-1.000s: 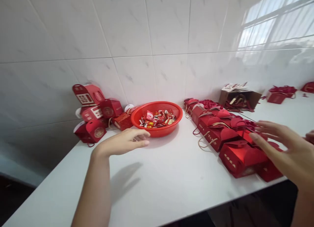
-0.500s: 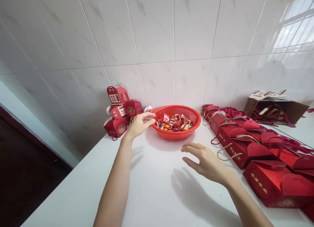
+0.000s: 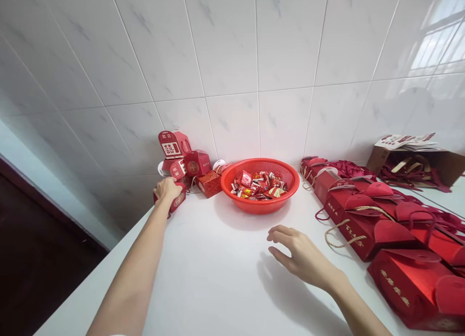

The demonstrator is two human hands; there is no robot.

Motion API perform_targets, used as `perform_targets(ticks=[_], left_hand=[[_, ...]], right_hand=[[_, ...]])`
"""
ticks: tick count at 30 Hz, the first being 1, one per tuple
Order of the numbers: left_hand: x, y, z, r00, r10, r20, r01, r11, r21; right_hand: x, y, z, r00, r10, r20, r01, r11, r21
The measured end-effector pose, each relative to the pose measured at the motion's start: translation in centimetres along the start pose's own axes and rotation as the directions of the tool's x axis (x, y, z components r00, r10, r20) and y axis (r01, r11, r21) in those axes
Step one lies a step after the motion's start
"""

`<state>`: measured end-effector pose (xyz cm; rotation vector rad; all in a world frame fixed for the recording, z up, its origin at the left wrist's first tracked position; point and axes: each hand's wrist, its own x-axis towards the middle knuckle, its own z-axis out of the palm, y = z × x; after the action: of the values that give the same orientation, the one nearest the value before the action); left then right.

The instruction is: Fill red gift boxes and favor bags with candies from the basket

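Observation:
My left hand is at the stack of small red boxes by the wall, its fingers closed over the top of the lowest, front red box. Over the white table my right hand hovers with fingers apart and holds nothing. Beyond it stands a red plastic basket with wrapped candies inside. A patterned red box sits between the stack and the basket.
Rows of larger red boxes with cord handles line the right side of the table. A brown carton with ribbons and cards is at the back right. Behind is a tiled wall.
My left hand has moved left from beside the basket to the front box of the stack and closed on it. My right hand has barely moved.

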<state>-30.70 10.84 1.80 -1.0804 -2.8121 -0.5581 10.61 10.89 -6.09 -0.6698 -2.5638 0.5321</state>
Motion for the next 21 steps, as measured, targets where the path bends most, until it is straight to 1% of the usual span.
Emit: perform_targets(ticks=[2,3,6,7,9,10,11,12,13,14,15,16,18,19,21], left_hand=[[0.0,0.4,-0.4,0.998,-0.06,0.034,0.058,0.996,0.064],[0.0,0.6,-0.6,0.996,-0.065,0.055,0.06,0.995,0.079],[-0.3,1.3,-1.4,0.982,0.03,0.185,-0.042,0.997,0.065],[-0.6,1.7,-1.7,0.967,0.073,0.243,-0.088,0.995,0.051],[-1.7,2.6,-2.5,0.915,0.16,0.371,-0.177,0.984,0.014],[-2.5,3.3,-3.1,0.876,0.207,0.436,-0.224,0.974,-0.013],[-3.5,4.0,-3.7,0.814,0.276,0.51,-0.295,0.954,-0.046],[-4.7,4.8,-4.5,0.746,0.359,0.561,-0.378,0.922,-0.088],[-6.0,5.6,-5.2,0.664,0.474,0.578,-0.48,0.863,-0.156],[-7.3,6.5,-6.0,0.586,0.562,0.585,-0.562,0.801,-0.206],[-8.8,7.3,-6.6,0.516,0.63,0.581,-0.618,0.743,-0.257],[-10.2,8.2,-7.2,0.465,0.703,0.538,-0.657,0.681,-0.322],[-12.8,9.6,-7.8,0.317,0.833,0.454,-0.721,0.523,-0.454],[-14.0,10.2,-7.8,0.262,0.878,0.4,-0.744,0.448,-0.496],[-16.0,11.2,-7.2,0.175,0.936,0.306,-0.771,0.323,-0.549]], right_hand=[[0.0,-0.2,0.0,1.0,0.001,0.008,-0.001,1.0,0.002],[0.0,-0.3,0.0,1.0,-0.002,0.013,0.002,1.0,0.001],[0.1,-0.6,0.0,1.0,-0.008,0.025,0.008,1.0,-0.004],[0.1,-0.6,0.0,1.0,-0.008,0.025,0.008,1.0,-0.006],[0.0,-0.6,0.1,1.0,-0.005,0.021,0.005,1.0,-0.004],[0.0,-0.5,0.1,1.0,-0.004,0.016,0.004,1.0,0.002],[0.0,-0.5,0.1,1.0,-0.002,0.009,0.002,1.0,0.012],[0.0,-0.5,0.1,1.0,-0.002,0.0,0.002,1.0,0.026],[0.0,-0.4,0.1,1.0,-0.002,-0.015,0.003,0.999,0.045],[0.0,-0.5,0.0,0.999,0.0,-0.034,0.003,0.997,0.072],[0.1,-0.5,0.0,0.998,0.004,-0.059,0.003,0.994,0.109],[0.1,-0.5,0.0,0.996,0.011,-0.091,0.003,0.989,0.151],[0.2,-0.5,-0.2,0.985,0.03,-0.169,0.009,0.973,0.229],[0.2,-0.4,-0.2,0.976,0.043,-0.214,0.014,0.967,0.255],[0.3,-0.2,-0.5,0.952,0.065,-0.3,0.022,0.961,0.277]])
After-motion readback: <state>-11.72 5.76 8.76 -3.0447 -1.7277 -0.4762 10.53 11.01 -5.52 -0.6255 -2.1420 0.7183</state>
